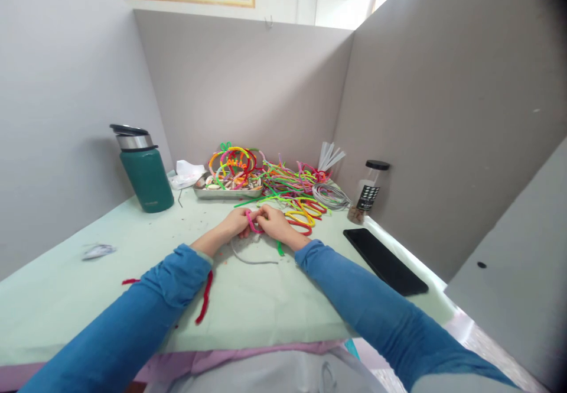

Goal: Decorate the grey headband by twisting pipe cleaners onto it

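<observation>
Both hands meet over the middle of the table, closed around a bent pink pipe cleaner (250,221). My left hand (237,223) pinches it from the left, while my right hand (273,220) grips its other side; the fingertips partly hide each other. Below them a thin grey wire (254,262) lies curved on the cloth. A short green pipe cleaner piece (280,249) rests by my right wrist. Near my left sleeve is a dark red pipe cleaner (204,301). Bent yellow and red pipe cleaners (303,214) lie just beyond my right hand.
A metal tray (228,193) holds finished-looking loops and small pieces. Right of it are a pile of colourful pipe cleaners (292,177), coiled wire (330,195) and white strips (330,158). A green bottle (146,174) stands left; a clear jar (368,192) and black phone (385,261) are right.
</observation>
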Motion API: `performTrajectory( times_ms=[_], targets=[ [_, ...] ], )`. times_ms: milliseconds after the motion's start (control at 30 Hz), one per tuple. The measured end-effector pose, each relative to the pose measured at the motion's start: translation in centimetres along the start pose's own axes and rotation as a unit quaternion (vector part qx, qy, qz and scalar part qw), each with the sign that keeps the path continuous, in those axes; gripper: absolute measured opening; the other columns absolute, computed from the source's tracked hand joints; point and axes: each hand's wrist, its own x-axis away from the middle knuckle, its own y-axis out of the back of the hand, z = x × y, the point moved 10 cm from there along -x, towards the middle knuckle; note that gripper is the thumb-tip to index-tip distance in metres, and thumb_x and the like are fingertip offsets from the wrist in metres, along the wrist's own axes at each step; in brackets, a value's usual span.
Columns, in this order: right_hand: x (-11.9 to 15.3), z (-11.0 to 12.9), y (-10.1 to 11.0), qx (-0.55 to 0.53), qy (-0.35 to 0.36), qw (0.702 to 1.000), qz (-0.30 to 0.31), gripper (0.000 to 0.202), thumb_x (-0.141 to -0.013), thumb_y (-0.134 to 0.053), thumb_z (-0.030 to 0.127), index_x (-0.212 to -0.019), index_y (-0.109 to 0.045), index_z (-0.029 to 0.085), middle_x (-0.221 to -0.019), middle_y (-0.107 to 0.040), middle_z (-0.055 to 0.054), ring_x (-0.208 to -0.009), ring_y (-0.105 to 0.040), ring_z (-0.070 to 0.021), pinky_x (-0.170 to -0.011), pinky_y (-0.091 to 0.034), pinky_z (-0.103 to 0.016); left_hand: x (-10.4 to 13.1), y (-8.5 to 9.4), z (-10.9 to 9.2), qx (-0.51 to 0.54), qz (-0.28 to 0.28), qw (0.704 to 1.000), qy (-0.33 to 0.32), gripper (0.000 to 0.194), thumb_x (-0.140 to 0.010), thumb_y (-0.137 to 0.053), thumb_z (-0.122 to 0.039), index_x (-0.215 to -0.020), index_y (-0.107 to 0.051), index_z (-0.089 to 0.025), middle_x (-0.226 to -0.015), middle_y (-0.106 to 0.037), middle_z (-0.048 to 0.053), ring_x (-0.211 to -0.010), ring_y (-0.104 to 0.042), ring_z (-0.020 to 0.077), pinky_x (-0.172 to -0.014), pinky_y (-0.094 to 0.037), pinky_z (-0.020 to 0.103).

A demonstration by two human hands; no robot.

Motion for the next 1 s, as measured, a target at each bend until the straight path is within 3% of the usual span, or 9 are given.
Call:
performTrajectory(
  times_ms=[1000],
  targets=[
    [0.44, 0.38, 0.2, -0.04, 0.024, 0.999, -0.009, 0.007, -0.077, -0.047, 0.022, -0.077, -0.053, 0.019, -0.069, -0.057, 0.002, -0.063, -0.05, -0.0125, -0.058, -0.034, -0.023, -0.17, 0.05, 0.26, 0.011, 0.004, 1.0, 0.002, 0.042, -0.082, -0.043, -0.049, -0.056, -0.047, -0.016, -0.033, -0.045, -0.001, -0.029, -0.04, 0.0089, -0.033, -0.029, 0.019]
  ],
)
